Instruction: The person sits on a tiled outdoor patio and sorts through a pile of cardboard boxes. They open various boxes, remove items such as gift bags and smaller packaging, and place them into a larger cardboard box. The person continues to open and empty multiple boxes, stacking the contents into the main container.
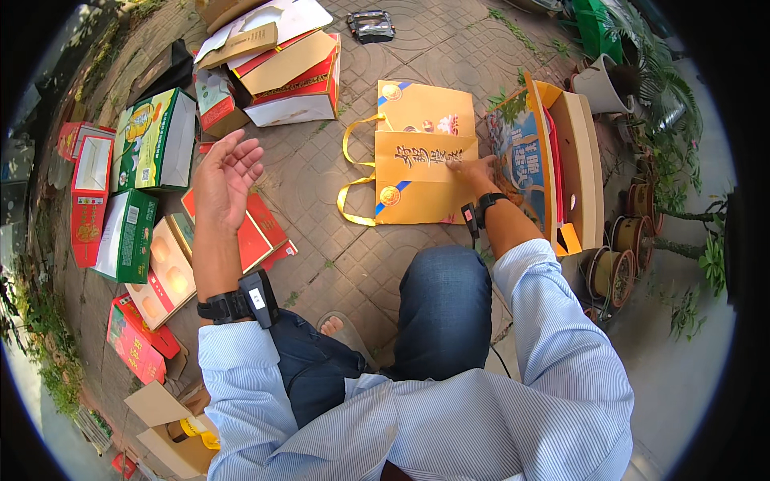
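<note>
A flattened gold paper gift bag [415, 207] with yellow ribbon handles [355, 186] lies on the paving in front of me. It bears dark writing, round emblems and blue corner stripes. On its right edge rests my right hand [475, 173], fingers spread and touching the paper. My left hand [231, 171] is raised with its palm showing and its fingers loosely curled and apart, holding nothing. Beneath that forearm lie flattened red boxes [255, 237]. Just right of the bag stands a large open cardboard carton [580, 168] with a blue printed side and red material inside.
Green boxes [159, 141], a red tray-like box [90, 204] and a box insert with round hollows [162, 276] lie at left. Red and brown cartons [295, 84] are piled at top left. Potted plants [613, 273] line the right side. A black-framed object [371, 26] lies at the top.
</note>
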A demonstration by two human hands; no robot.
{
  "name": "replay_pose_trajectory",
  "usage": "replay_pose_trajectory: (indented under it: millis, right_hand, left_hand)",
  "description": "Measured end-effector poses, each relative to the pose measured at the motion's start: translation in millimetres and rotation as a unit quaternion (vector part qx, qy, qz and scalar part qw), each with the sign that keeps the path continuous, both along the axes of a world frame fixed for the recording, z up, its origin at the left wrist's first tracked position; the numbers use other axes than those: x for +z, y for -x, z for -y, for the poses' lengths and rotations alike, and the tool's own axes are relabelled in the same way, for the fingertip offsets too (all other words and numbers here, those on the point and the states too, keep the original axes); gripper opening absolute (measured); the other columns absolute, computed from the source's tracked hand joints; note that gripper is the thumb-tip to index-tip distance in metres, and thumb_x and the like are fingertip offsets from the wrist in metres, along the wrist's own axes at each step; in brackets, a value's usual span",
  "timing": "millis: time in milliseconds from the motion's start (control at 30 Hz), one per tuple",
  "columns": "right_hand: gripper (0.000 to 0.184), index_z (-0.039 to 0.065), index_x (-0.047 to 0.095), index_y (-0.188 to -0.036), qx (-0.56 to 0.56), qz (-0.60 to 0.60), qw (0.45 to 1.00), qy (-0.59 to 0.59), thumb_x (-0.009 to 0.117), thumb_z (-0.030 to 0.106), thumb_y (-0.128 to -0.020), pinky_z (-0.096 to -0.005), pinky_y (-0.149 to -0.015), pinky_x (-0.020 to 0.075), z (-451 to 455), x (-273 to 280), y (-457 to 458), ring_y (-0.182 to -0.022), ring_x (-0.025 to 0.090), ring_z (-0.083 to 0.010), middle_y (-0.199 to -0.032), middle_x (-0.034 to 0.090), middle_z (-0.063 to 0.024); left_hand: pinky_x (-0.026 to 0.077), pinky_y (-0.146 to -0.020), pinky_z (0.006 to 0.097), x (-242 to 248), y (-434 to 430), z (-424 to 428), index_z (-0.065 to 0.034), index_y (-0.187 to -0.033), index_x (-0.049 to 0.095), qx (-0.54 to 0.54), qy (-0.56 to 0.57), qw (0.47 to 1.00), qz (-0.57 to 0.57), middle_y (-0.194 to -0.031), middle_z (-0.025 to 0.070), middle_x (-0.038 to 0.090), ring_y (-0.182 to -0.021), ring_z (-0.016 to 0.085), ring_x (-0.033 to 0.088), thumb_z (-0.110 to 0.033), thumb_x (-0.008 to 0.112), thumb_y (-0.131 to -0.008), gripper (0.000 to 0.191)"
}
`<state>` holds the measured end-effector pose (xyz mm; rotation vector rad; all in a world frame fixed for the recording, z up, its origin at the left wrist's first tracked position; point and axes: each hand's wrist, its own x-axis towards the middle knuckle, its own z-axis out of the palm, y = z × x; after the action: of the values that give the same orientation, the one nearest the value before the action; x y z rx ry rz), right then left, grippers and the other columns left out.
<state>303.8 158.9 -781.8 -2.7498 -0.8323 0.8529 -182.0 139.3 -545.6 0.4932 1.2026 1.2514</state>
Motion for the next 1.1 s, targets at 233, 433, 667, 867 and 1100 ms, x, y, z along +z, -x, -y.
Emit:
replay_pose_trajectory:
  millis: [233,433,667,867,1100]
  right_hand:
    - [0.071,-0.013,0.062,-0.131,-0.049,-0.21,0.974,-0.068,0.092,0.018,-0.074,-0.0415,-0.089,0.0586,26,-6,4,-0.101,0.074,-0.0378,-0.113,0.073,-0.0274]
    - [0.034,-0.009,0.074,-0.107,-0.044,-0.357,0.917,-0.169,0.084,0.001,-0.076,-0.0425,-0.07,0.0589,11,39,9,-0.076,0.074,-0.0264,-0.096,0.077,-0.0166]
    - [0.035,-0.001,0.077,-0.103,0.219,-0.106,0.956,-0.162,0.082,0.009,-0.07,-0.0357,-0.072,0.0553,-5,79,-3,-0.077,0.072,-0.0234,-0.087,0.077,-0.0135]
    - [0.045,0.003,0.072,-0.115,0.269,-0.375,0.86,-0.218,0.077,0.019,-0.073,-0.0383,-0.078,0.0541,5,110,32,-0.079,0.072,-0.0302,-0.087,0.075,-0.0187]
    - [0.038,-0.001,0.066,-0.127,0.373,-0.158,0.823,-0.397,0.064,0.002,-0.089,-0.0351,-0.085,0.0533,20,282,12,-0.091,0.067,-0.0176,-0.109,0.076,-0.0083]
  left_hand:
    - [0.057,-0.08,0.034,0,-2,-5,0.0016,-0.127,0.062,-0.028,0.005,0.999,-0.027,-0.106,0.0132,0.07,-0.094,0.021,0.068,-0.023,0.06,-0.102,0.035]
    - [0.057,-0.078,0.0326,-8,-19,-19,0.0,-0.124,0.063,-0.071,0.009,0.996,-0.048,-0.103,0.0114,0.071,-0.092,0.019,0.069,-0.024,0.058,-0.104,0.032]
    - [0.056,-0.074,0.0286,-19,-58,-39,-0.0037,-0.12,0.065,-0.169,0.04,0.978,-0.114,-0.098,0.0072,0.072,-0.086,0.015,0.07,-0.024,0.056,-0.104,0.027]
    - [0.055,-0.073,0.0287,-30,-75,-49,-0.0042,-0.12,0.065,-0.19,0.015,0.975,-0.113,-0.096,0.0068,0.072,-0.084,0.015,0.07,-0.023,0.056,-0.104,0.026]
    - [0.056,-0.072,0.0272,-28,-106,-63,-0.0024,-0.119,0.067,-0.099,-0.042,0.987,-0.118,-0.098,0.0075,0.073,-0.082,0.014,0.07,-0.018,0.057,-0.103,0.024]
